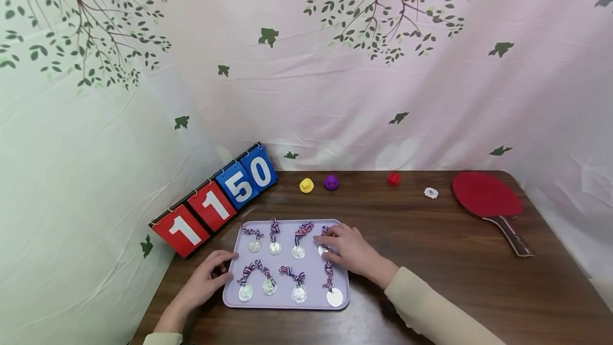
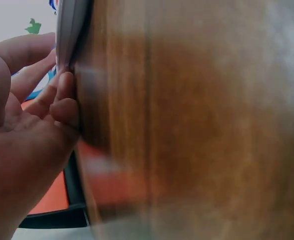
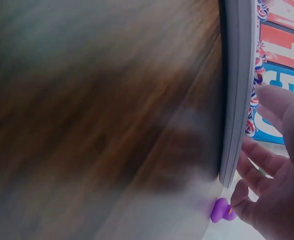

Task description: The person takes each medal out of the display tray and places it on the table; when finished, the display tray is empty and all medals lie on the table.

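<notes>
A lilac tray (image 1: 286,304) lies on the table, holding several silver medals in two rows, each with a knotted red, white and blue ribbon. My left hand (image 1: 207,276) is at the tray's left rim, its fingertips against the edge; in the left wrist view some fingers of that hand (image 2: 32,110) bend loosely beside the rim. Over the tray's upper right corner reaches my right hand (image 1: 356,252), fingers spread above a medal (image 1: 323,250) that they partly cover. The right wrist view has the right hand's fingertips close to a ribbon (image 3: 250,126).
A flip scoreboard (image 1: 215,201) showing 11 and 50 stands behind the tray at left. Along the back sit a yellow duck (image 1: 306,186), a purple duck (image 1: 331,182), a red block (image 1: 394,179) and a white chip (image 1: 431,193). A red table tennis bat (image 1: 486,196) lies at right.
</notes>
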Motion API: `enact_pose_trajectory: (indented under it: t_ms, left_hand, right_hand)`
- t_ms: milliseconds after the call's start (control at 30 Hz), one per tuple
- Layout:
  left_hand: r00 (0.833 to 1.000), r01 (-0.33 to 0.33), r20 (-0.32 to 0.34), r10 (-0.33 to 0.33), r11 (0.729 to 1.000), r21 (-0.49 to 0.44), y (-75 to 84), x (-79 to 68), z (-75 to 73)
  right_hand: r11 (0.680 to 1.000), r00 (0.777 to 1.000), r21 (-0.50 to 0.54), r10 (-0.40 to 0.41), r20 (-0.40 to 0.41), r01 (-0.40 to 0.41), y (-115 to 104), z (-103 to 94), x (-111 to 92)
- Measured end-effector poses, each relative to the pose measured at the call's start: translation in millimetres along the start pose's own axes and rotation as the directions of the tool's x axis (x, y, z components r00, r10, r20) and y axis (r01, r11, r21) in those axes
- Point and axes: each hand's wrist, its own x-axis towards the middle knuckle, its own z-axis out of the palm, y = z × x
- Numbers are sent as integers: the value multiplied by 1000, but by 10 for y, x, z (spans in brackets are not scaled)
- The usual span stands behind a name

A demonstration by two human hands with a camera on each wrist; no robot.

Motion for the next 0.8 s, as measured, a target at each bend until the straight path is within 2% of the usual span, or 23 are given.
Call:
enact_pose_trajectory:
  t_ms: [67, 133, 400, 633, 800]
  left_hand:
    - [1000, 9, 23, -9, 1000, -3, -102, 13, -5]
    - [999, 19, 45, -19, 1000, -12, -140, 20, -14]
    - [990, 96, 104, -94, 995, -21, -163, 36, -33]
    - [984, 152, 101, -149, 988, -26, -140, 33, -16]
    - [981, 170, 98, -166, 984, -43, -103, 46, -15]
  right_hand:
    - [1000, 1000, 5, -21, 4, 21, -12, 22, 19]
    - [999, 999, 12, -34, 1, 34, -26, 31, 32]
    - [1000, 1000, 26, -16, -5, 16, -44, 39, 55]
    - [997, 1000, 76, 12, 13, -13, -62, 29, 59]
    - [992, 1000, 122, 21, 12, -22, -68, 10, 63]
